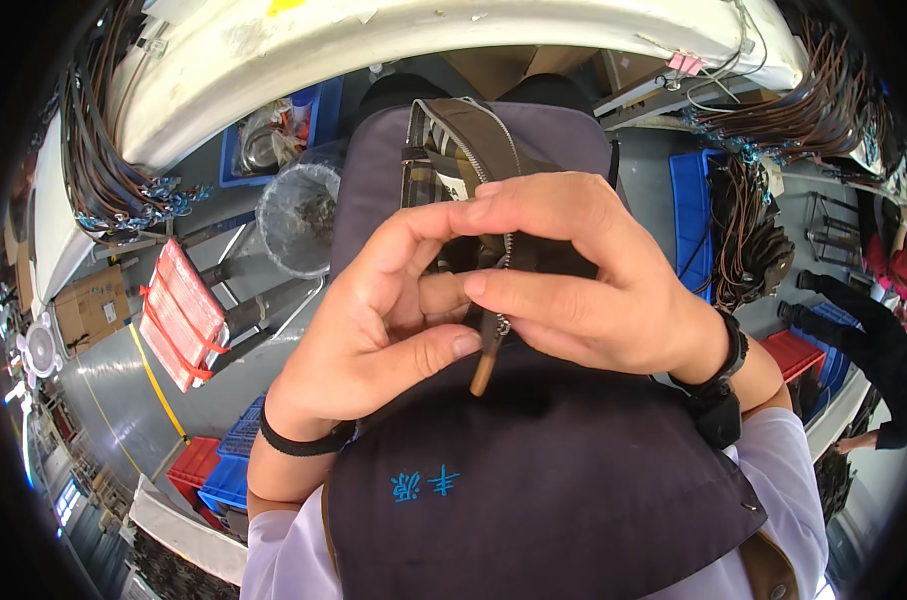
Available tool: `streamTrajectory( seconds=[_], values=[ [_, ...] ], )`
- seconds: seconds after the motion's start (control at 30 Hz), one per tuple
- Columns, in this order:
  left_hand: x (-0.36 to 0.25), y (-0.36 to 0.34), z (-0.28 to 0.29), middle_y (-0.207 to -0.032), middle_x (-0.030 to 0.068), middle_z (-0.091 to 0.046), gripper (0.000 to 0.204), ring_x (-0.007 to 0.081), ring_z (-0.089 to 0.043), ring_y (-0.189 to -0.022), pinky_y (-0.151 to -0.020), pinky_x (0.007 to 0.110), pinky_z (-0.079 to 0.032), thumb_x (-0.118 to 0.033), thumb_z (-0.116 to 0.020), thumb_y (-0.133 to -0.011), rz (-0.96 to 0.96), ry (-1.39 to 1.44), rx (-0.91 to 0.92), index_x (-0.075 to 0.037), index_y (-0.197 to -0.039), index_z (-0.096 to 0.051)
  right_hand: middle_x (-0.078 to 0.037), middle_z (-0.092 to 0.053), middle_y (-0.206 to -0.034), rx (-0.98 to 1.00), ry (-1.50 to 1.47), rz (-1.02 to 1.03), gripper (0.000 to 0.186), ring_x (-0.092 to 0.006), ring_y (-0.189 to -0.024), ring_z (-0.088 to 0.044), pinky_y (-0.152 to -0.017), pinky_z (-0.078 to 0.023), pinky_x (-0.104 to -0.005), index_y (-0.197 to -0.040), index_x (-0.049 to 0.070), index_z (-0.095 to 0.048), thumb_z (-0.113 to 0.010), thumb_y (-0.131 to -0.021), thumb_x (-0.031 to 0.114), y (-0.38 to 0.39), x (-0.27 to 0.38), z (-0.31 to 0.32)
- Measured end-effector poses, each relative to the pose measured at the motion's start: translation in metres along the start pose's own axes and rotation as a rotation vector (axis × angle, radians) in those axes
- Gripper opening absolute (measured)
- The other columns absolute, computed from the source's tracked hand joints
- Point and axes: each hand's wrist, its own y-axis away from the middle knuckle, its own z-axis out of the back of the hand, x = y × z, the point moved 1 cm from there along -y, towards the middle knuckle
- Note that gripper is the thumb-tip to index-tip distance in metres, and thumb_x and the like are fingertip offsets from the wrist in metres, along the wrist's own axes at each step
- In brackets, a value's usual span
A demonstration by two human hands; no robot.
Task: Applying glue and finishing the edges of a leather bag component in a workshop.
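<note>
The dark apron [553, 470] spreads beneath the hands. The zippered fabric piece [485, 130] runs from beyond the hands to between them; it looks light, soft and floppy. The 2 hands meet there: the right hand [613, 290] closes on it; whether the left hand [368, 335] pinches, I cannot tell. The zipper [509, 245] seems stiffer, the surer hold, above the brown tip [482, 374].

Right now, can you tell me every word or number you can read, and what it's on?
Apron: two blue stitched characters, clear, but I won't copy them out.
Zippered cloth: a white label with dark letters, partly hidden; not copied either.
Cardboard box: a pale sticker, too small to read.
</note>
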Motion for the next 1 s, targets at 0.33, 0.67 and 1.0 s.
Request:
streamTrajectory(
  seconds=[0.33,0.67,1.0],
  values=[
    [0.022,-0.001,0.003,-0.083,0.0005,-0.057,0.033,0.0055,-0.057,-0.073,-0.063,0.02,-0.046,0.003,-0.066,-0.079,-0.181,-0.409,-0.128,-0.002,-0.108,-0.051,-0.015,-0.058,-0.103,0.034,-0.341,-0.357,0.015,-0.0249,-0.091,-0.059,-0.077,-0.047,-0.0314,-0.093,-0.001,-0.064,-0.062,-0.08,0.007,0.004,-0.004,0.006],
    [0.016,0.002,0.002,-0.075,-0.0003,-0.055,0.008,0.0041,-0.049,-0.063,-0.056,0.021,-0.04,-0.004,-0.059,-0.087,-0.03,-0.474,-0.046,0.001,-0.093,-0.057,-0.001,-0.05,-0.085,-0.154,-0.983,-0.765,0.014,-0.0018,-0.059,-0.044,-0.047,-0.034,-0.0193,-0.079,0.001,-0.052,-0.057,-0.09,0.009,0.004,0.009,-0.003],
    [-0.003,0.001,-0.004,-0.085,0.0059,-0.054,0.027,0.0161,-0.051,-0.07,-0.061,0.027,-0.041,-0.007,-0.08,-0.063,-0.769,-1.221,-0.315,-0.006,-0.086,-0.066,-0.003,-0.046,-0.085,-0.203,-1.026,-0.956,0.019,-0.0085,-0.075,-0.039,-0.066,-0.032,-0.023,-0.072,0.003,-0.048,-0.054,-0.089,0.009,0.002,0.017,-0.002]
  ],
)
